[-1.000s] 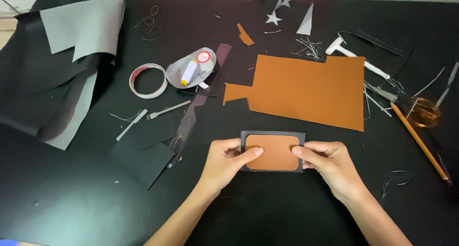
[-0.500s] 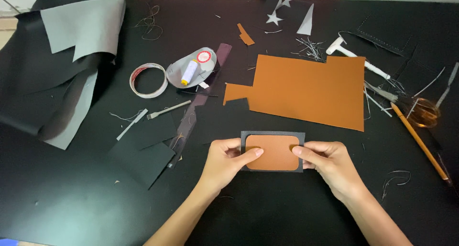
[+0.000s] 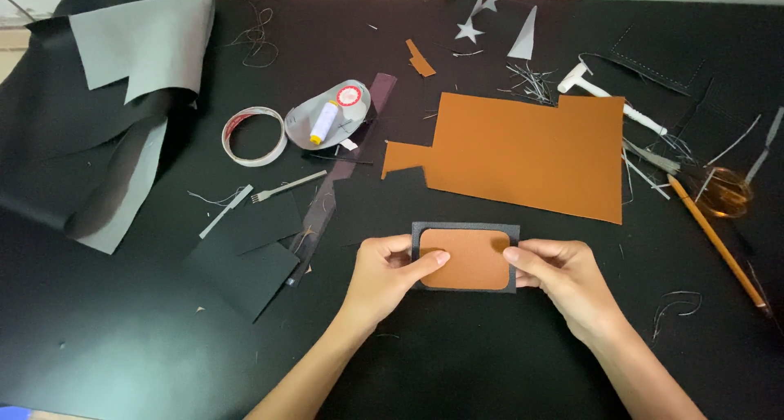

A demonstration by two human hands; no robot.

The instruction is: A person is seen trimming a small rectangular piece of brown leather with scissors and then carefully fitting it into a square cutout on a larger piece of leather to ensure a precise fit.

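Though small, round-cornered tan leather patch

Left hand and right hand: both bare — no gloves, rings, watch or wristband observed. Forearms bare as far as the lower frame edge; no sleeve or cuff in view. Fingernails short and plain, unpainted where visible. No tape, bandage or markings noted on either hand — nothing else worn.
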